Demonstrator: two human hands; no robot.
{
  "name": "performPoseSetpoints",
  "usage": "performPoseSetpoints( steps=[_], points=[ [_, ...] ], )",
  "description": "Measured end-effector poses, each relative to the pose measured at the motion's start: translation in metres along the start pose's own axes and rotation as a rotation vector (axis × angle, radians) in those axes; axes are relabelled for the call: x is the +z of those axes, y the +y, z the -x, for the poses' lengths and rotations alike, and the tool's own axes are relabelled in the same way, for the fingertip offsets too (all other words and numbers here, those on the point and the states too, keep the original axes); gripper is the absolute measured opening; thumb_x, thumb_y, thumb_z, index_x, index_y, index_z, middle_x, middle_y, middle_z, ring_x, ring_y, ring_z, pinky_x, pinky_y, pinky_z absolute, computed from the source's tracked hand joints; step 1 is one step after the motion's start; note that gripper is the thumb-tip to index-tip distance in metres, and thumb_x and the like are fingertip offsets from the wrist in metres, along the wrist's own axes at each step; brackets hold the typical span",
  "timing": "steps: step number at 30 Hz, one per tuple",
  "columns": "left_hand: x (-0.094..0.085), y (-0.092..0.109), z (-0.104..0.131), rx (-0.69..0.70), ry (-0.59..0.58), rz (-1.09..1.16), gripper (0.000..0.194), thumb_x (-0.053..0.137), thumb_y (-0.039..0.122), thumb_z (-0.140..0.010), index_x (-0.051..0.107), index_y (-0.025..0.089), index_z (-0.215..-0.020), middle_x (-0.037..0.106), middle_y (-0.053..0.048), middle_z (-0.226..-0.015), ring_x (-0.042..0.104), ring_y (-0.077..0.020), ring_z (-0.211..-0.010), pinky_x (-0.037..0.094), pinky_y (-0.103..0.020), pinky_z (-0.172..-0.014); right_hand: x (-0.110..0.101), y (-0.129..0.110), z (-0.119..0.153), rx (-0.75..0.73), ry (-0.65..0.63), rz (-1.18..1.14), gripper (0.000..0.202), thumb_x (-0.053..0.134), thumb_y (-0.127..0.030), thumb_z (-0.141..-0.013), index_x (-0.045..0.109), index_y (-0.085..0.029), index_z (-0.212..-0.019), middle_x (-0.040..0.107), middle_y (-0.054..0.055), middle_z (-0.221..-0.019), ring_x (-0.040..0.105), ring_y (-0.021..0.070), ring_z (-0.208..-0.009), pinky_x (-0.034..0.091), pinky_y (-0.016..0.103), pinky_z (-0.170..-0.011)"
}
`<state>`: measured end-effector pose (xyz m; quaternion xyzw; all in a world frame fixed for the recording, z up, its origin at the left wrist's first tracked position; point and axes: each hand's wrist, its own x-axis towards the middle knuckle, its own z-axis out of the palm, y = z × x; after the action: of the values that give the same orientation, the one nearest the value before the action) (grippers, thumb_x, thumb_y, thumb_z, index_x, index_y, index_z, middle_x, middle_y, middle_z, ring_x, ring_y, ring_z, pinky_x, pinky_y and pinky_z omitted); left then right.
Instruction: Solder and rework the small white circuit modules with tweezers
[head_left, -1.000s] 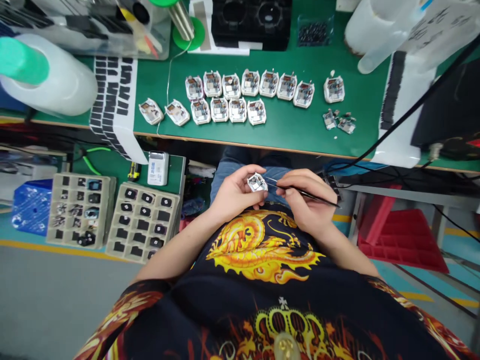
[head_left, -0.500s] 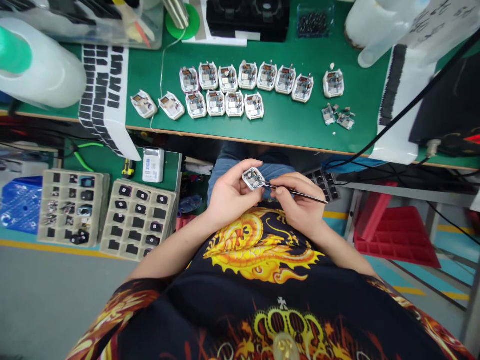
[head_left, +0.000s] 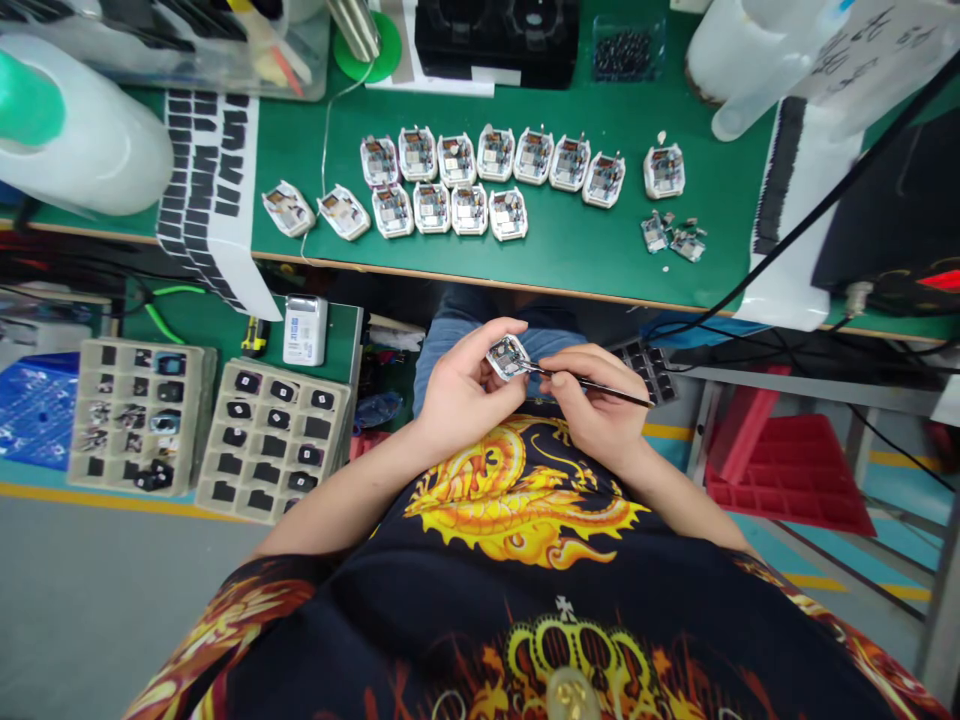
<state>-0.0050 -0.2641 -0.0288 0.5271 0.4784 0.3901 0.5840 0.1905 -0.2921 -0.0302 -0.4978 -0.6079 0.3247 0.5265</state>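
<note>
My left hand point(head_left: 472, 385) is closed around a small white watch case point(head_left: 508, 357) with its inside facing up, showing circuit parts. In my right hand point(head_left: 596, 400) are dark, thin tweezers point(head_left: 592, 386), gripped like a pen. Their tip reaches the right edge of the watch case; whether it pinches a part is too small to tell. Both hands are over my lap, in front of the table edge. Beyond them, several similar open watch cases point(head_left: 469, 208) stand in two rows on the green table point(head_left: 450, 255).
One watch case point(head_left: 664, 172) and loose circuit boards point(head_left: 686, 242) lie apart at the right. A white bottle point(head_left: 82, 130) and a strip sheet point(head_left: 214, 190) are at left. Compartment trays point(head_left: 274, 440) sit lower left. A black cable point(head_left: 817, 215) crosses the right side.
The view has shifted very slightly. Both hands keep nearly the same pose, with the tweezer tip still at the watch case.
</note>
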Motion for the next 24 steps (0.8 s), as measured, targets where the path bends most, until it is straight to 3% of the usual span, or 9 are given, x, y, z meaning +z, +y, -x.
performPoseSetpoints(
  steps=[3,7,11,14,17,20,24],
  points=[
    [0.001,0.002,0.0,-0.009,0.006,-0.017,0.058,0.08,0.014,-0.082,0.075,0.023,-0.139,0.065,-0.001,-0.1,0.052,-0.0059,-0.068,0.043,-0.017,-0.057,0.002,0.001,0.002,0.071,0.02,-0.052,0.014,0.077,-0.026,-0.105,0.088,-0.031,-0.111,0.086,0.001,-0.098,0.083,0.0181,-0.083,0.07,0.035,-0.076],
    [0.002,0.002,-0.001,-0.016,0.008,-0.031,0.06,0.079,0.013,-0.081,0.076,0.023,-0.139,0.065,-0.001,-0.1,0.052,-0.0055,-0.067,0.042,-0.016,-0.055,0.007,0.002,0.003,0.276,0.063,-0.221,0.012,0.079,-0.036,-0.105,0.089,-0.031,-0.104,0.086,0.001,-0.094,0.081,0.0148,-0.072,0.067,0.029,-0.064],
    [0.001,0.0,-0.002,-0.028,-0.005,-0.012,0.059,0.079,0.013,-0.081,0.076,0.022,-0.138,0.066,-0.001,-0.102,0.052,-0.0053,-0.067,0.041,-0.016,-0.055,0.013,0.007,-0.001,0.534,0.062,-0.431,0.025,0.085,-0.051,-0.1,0.088,-0.027,-0.096,0.084,0.0,-0.079,0.076,0.0125,-0.061,0.062,0.024,-0.055],
    [0.0,-0.002,-0.002,-0.032,-0.017,-0.021,0.058,0.078,0.013,-0.08,0.076,0.021,-0.138,0.068,-0.002,-0.106,0.052,-0.0049,-0.067,0.042,-0.016,-0.055,0.015,0.01,-0.002,0.62,0.016,-0.517,0.032,0.087,-0.056,-0.096,0.087,-0.025,-0.092,0.082,0.0,-0.073,0.074,0.0122,-0.057,0.061,0.023,-0.052],
    [0.0,-0.004,-0.002,-0.028,0.001,-0.021,0.058,0.079,0.014,-0.081,0.076,0.022,-0.138,0.066,-0.001,-0.103,0.053,-0.0053,-0.068,0.043,-0.016,-0.056,0.013,0.008,0.001,0.538,0.047,-0.445,0.026,0.085,-0.052,-0.1,0.088,-0.026,-0.095,0.083,0.0,-0.079,0.075,0.0121,-0.059,0.062,0.024,-0.054],
    [-0.001,-0.006,-0.001,-0.027,0.01,-0.022,0.058,0.08,0.014,-0.082,0.075,0.023,-0.139,0.063,0.0,-0.098,0.052,-0.0057,-0.067,0.043,-0.017,-0.057,0.008,0.005,0.003,0.316,0.089,-0.237,0.015,0.082,-0.043,-0.104,0.089,-0.029,-0.104,0.085,0.001,-0.093,0.079,0.0137,-0.069,0.067,0.029,-0.064],
    [-0.001,-0.007,0.0,-0.005,0.007,-0.072,0.059,0.079,0.014,-0.084,0.075,0.025,-0.142,0.065,-0.001,-0.1,0.052,-0.0063,-0.068,0.042,-0.018,-0.057,0.005,0.004,0.002,0.08,0.036,-0.06,0.012,0.078,-0.032,-0.106,0.088,-0.031,-0.112,0.087,0.003,-0.1,0.083,0.0189,-0.085,0.071,0.036,-0.077]
  ],
)
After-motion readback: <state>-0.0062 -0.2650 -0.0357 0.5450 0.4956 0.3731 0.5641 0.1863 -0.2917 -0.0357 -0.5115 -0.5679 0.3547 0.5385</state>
